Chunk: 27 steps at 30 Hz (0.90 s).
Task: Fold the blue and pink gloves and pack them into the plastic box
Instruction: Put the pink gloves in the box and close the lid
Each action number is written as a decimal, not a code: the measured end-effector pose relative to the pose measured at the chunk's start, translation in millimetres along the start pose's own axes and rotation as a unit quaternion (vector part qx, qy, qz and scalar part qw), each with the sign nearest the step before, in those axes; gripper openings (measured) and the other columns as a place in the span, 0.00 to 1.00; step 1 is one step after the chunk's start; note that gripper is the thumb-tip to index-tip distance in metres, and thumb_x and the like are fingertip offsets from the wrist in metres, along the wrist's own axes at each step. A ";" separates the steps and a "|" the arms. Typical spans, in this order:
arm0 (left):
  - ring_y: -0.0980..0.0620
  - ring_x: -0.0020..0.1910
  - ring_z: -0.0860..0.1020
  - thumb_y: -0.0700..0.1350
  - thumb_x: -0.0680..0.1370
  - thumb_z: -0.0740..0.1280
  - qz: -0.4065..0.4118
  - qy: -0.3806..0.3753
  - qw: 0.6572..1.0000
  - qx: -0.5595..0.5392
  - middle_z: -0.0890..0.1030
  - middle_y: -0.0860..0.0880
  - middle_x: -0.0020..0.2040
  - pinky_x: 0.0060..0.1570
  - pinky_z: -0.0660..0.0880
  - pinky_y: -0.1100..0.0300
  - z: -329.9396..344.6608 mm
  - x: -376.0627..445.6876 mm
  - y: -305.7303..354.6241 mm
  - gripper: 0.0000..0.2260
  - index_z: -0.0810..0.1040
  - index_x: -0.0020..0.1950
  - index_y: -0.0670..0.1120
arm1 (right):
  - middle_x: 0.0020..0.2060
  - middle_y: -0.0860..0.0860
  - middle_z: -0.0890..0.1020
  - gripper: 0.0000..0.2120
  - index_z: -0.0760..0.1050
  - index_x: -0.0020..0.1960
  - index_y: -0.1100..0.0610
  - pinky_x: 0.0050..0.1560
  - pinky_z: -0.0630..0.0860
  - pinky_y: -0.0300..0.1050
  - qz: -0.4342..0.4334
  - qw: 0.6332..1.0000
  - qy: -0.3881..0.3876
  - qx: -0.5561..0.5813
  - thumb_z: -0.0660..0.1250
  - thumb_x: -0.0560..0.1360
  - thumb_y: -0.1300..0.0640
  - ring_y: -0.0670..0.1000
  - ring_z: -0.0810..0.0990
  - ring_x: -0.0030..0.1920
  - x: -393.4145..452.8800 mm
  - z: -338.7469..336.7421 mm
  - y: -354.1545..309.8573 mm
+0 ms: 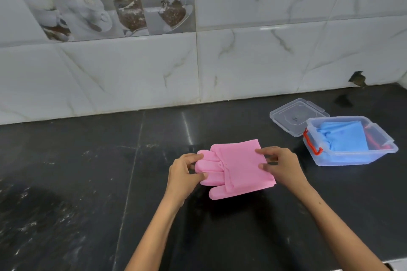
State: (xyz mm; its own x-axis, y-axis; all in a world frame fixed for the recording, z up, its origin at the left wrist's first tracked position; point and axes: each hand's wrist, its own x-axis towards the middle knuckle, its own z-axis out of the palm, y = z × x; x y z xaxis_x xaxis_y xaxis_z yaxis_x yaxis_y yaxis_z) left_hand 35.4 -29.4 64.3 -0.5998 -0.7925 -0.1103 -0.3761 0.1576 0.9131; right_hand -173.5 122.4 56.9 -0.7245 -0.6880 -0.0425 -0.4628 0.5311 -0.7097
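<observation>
The pink gloves [237, 167] lie half-folded on the dark surface [88, 182] between both hands. They look soft, light and floppy (probably slippery rubber), best held at edges. The left hand [184, 177] pinches their finger ends; the right hand [279, 166] pinches the cuff edge. Further right, the plastic box [352, 158] already holds blue gloves [343, 136].
</observation>
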 end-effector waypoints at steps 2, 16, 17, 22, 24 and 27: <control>0.56 0.46 0.78 0.31 0.67 0.74 0.022 -0.012 1.000 -0.002 0.79 0.50 0.56 0.50 0.78 0.60 12.1 4.5 17.4 0.24 0.79 0.61 0.45 | 0.56 0.51 0.80 0.20 0.79 0.58 0.52 0.49 0.73 0.38 0.005 1.000 0.019 0.002 0.74 0.68 0.65 0.47 0.77 0.47 0.2 -22.0 3.9; 0.55 0.46 0.77 0.33 0.68 0.74 0.104 -0.094 0.990 -0.015 0.79 0.48 0.57 0.43 0.75 0.67 226.1 64.0 170.9 0.24 0.79 0.62 0.47 | 0.51 0.52 0.80 0.21 0.80 0.58 0.55 0.51 0.76 0.46 0.037 0.989 0.140 0.024 0.74 0.67 0.67 0.53 0.80 0.46 39.3 -247.0 119.6; 0.55 0.44 0.77 0.32 0.68 0.74 0.095 -0.095 0.991 -0.020 0.79 0.47 0.58 0.39 0.75 0.69 243.5 69.0 174.9 0.24 0.79 0.62 0.46 | 0.51 0.53 0.80 0.21 0.80 0.58 0.55 0.52 0.77 0.48 0.041 0.989 0.137 0.020 0.73 0.67 0.68 0.53 0.80 0.46 46.2 -255.7 131.9; 0.51 0.48 0.77 0.32 0.68 0.73 0.035 -0.089 0.995 -0.003 0.80 0.43 0.57 0.50 0.77 0.59 302.9 81.7 168.4 0.24 0.78 0.64 0.44 | 0.49 0.58 0.83 0.21 0.78 0.60 0.59 0.54 0.77 0.46 0.046 0.995 0.091 -0.012 0.72 0.68 0.68 0.52 0.79 0.44 78.5 -261.4 186.3; 0.49 0.50 0.78 0.33 0.69 0.73 0.010 -0.072 0.997 0.014 0.79 0.43 0.56 0.50 0.77 0.58 311.5 80.9 161.7 0.24 0.77 0.64 0.44 | 0.55 0.56 0.81 0.21 0.77 0.62 0.59 0.56 0.76 0.46 0.033 0.996 0.078 -0.043 0.71 0.69 0.67 0.52 0.79 0.49 87.1 -254.1 203.2; 0.46 0.56 0.77 0.34 0.71 0.72 0.022 -0.056 0.996 0.064 0.77 0.42 0.61 0.57 0.77 0.53 316.6 76.3 158.6 0.24 0.75 0.66 0.44 | 0.59 0.54 0.79 0.20 0.76 0.63 0.57 0.55 0.73 0.42 -0.002 0.995 0.071 -0.074 0.70 0.72 0.64 0.51 0.78 0.52 93.6 -246.0 220.1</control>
State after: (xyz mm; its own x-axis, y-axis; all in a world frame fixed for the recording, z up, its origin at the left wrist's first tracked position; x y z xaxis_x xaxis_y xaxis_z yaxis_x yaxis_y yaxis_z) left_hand -293.7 121.7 76.4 -0.6904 -0.7133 -0.1207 -0.4305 0.2709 0.8610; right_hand -468.9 296.6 69.8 -0.7826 -0.6190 0.0664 -0.5275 0.6027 -0.5987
